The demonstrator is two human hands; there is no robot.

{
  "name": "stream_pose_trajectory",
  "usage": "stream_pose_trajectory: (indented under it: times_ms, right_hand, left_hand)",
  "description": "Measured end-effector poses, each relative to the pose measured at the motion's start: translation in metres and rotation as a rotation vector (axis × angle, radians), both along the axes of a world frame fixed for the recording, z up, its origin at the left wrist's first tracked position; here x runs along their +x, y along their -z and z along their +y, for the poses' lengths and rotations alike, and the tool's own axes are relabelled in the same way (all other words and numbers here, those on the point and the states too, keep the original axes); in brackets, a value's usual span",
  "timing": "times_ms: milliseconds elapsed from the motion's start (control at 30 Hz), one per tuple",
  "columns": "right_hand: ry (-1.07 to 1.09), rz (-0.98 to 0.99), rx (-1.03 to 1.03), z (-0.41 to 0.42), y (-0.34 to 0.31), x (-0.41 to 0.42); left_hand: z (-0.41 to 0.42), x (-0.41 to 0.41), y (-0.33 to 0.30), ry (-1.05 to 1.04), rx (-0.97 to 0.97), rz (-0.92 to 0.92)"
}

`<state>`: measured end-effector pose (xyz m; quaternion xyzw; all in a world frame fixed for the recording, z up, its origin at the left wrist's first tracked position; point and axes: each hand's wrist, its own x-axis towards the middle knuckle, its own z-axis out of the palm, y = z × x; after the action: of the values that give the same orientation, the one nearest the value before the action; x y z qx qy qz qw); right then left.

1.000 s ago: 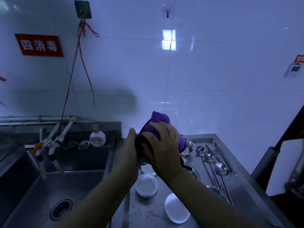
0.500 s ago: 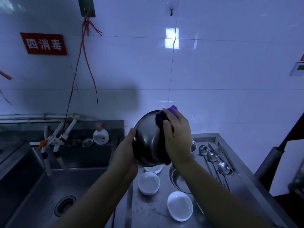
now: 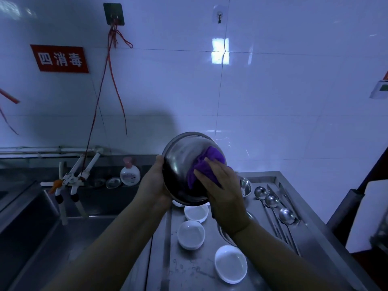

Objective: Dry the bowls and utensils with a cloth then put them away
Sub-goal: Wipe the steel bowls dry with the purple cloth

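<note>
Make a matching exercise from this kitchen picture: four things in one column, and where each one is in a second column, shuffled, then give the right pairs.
Things
1. purple cloth
2. steel bowl
3. ladles
4. soap bottle

Places
A. on the ledge behind the sink
B. lying side by side on the right of the counter
C. pressed inside the bowl by the right hand
D. tilted in the air, gripped at its rim by the left hand

Pairs: 1-C, 2-D, 3-B, 4-A

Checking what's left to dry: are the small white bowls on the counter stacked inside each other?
No: the white bowls sit apart in a loose row on the steel counter, below the steel bowl being wiped.
</note>
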<state>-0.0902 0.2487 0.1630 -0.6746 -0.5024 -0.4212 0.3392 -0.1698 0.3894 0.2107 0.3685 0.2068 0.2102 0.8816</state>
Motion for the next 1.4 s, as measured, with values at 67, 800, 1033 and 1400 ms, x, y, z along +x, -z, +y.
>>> stream_pose_trajectory:
  times_ms: [67, 800, 1033, 1400]
  right_hand:
    - [0.0, 0.09, 0.03, -0.001, -0.006, 0.004]
    - [0.064, -0.151, -0.176, 0.023, -0.034, 0.001]
    - [0.031, -0.198, -0.099, 0.014, -0.003, 0.02]
    - [-0.041, 0.149, 0.183, 0.037, 0.012, -0.004]
  left_hand:
    - [0.001, 0.001, 0.004, -0.04, 0.056, -0.001]
    - [-0.011, -0.001, -0.015, 0.294, -0.122, -0.114]
    - [0.002, 0.002, -0.027, 0.253, -0.248, -0.119]
    - [-0.003, 0.003, -0.014, 0.139, -0.504, -0.114]
